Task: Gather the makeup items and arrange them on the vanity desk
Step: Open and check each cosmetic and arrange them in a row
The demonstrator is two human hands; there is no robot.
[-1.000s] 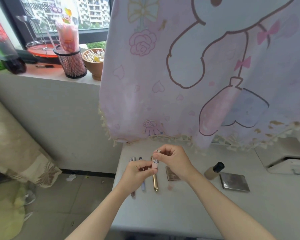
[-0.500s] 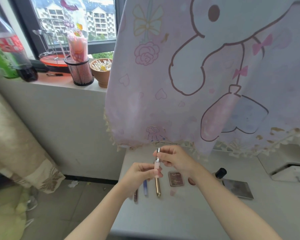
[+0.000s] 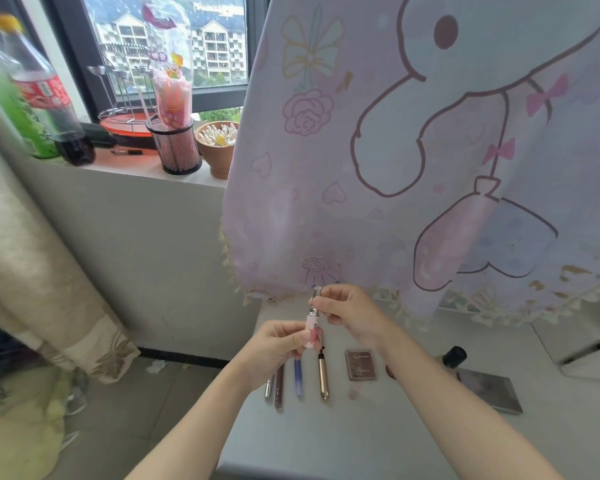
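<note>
Both hands gripped one pink tube [image 3: 313,325]: your left hand [image 3: 278,344] pinched its base, your right hand [image 3: 347,311] its silver top, above the desk's [image 3: 378,441] left edge.

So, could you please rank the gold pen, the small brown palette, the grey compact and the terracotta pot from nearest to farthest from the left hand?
From the left hand:
1. Gold pen, on the desk just right of that hand.
2. Small brown palette, further right on the desk.
3. Grey compact, far right, past the right forearm.
4. Terracotta pot, up on the windowsill.
</note>
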